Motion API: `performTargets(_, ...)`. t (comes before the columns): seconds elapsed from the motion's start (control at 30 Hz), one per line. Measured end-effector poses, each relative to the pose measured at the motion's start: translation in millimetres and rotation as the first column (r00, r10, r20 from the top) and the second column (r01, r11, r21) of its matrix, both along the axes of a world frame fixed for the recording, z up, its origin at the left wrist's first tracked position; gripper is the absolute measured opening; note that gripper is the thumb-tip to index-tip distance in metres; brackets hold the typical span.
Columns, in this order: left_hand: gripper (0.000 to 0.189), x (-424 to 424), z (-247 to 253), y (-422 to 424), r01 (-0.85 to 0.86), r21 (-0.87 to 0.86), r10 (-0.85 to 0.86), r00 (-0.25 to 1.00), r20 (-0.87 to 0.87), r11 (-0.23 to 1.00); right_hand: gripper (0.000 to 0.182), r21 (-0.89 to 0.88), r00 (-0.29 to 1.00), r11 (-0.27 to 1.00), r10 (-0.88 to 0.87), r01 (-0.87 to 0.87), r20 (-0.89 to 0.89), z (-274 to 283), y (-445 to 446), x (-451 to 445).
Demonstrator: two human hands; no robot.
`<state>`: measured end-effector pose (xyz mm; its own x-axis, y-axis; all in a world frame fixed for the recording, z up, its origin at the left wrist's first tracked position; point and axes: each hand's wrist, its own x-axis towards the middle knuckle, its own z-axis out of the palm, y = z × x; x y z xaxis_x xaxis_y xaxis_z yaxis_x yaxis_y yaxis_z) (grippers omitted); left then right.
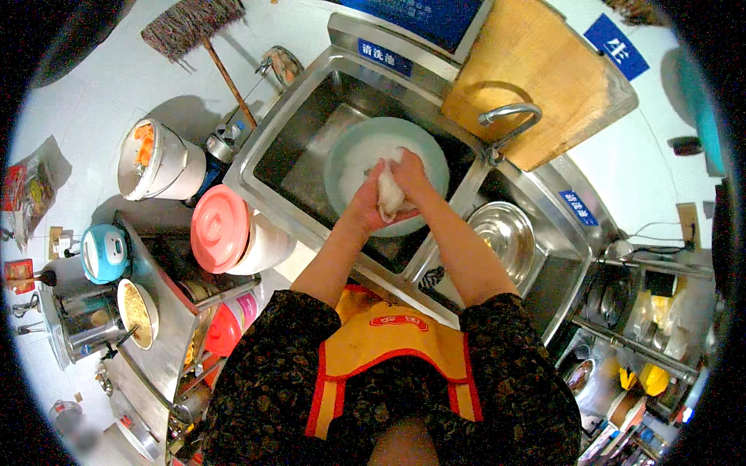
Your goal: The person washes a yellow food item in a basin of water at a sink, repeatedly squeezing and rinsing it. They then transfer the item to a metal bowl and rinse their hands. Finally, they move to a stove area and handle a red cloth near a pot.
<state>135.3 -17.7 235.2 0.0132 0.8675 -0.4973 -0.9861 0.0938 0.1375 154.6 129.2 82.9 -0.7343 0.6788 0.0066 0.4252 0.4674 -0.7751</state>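
A pale cloth (390, 192) is bunched between my two hands, above a light green basin (337, 169). Whitish, sudsy-looking water (364, 143) fills much of the basin, which stands in the left bowl of a stainless steel sink (291, 169). My left hand (368, 201) grips the cloth from the left and below. From the upper right, my right hand (412, 175) closes on the same cloth. Some fingers are hidden behind the cloth and each other.
A curved faucet (513, 116) rises between the two sink bowls, before a wooden board (536, 70). The right bowl holds a shiny metal basin (507, 233). To the left stand a bucket with a pink lid (218, 230), a white bucket (169, 163) and a mop (227, 70).
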Motion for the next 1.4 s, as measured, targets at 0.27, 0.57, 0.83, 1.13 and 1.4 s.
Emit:
performTargets(0.27, 0.031, -36, -34, -28, 0.123, -0.074, -0.135, 0.971, -0.197, 0.99, 0.044, -0.585, 0.953, 0.764, 0.3, -0.271, -0.05, 77, -2, 16)
performTargets(0.57, 0.036, -40, -52, -6, 0.214, 0.277, -0.278, 0.936, 0.215, 0.937, 0.045, -0.91, 0.912, 0.132, -0.069, -0.394, -0.405, 141, -24, 27)
performTargets(0.83, 0.034, -40, -51, -5, 0.234, 0.075, -0.207, 0.942, -0.263, 0.969, 0.042, 0.072, 0.842, 0.845, 0.515, -0.53, 0.161, 83, 21, 22)
performTargets(1.13, 0.027, -15, -165, 33, 0.221, -0.171, -0.188, 0.058, -0.98, 0.96, 0.044, 0.29, 0.729, 0.707, 0.456, -0.645, 0.511, 28, 29, 10)
performTargets(1.4, 0.022, 12, -149, 15, -0.028, -0.255, -0.251, -0.314, -0.916, 0.967, 0.031, 0.404, 0.725, 0.63, 0.406, -0.664, 0.557, -28, 26, 12)
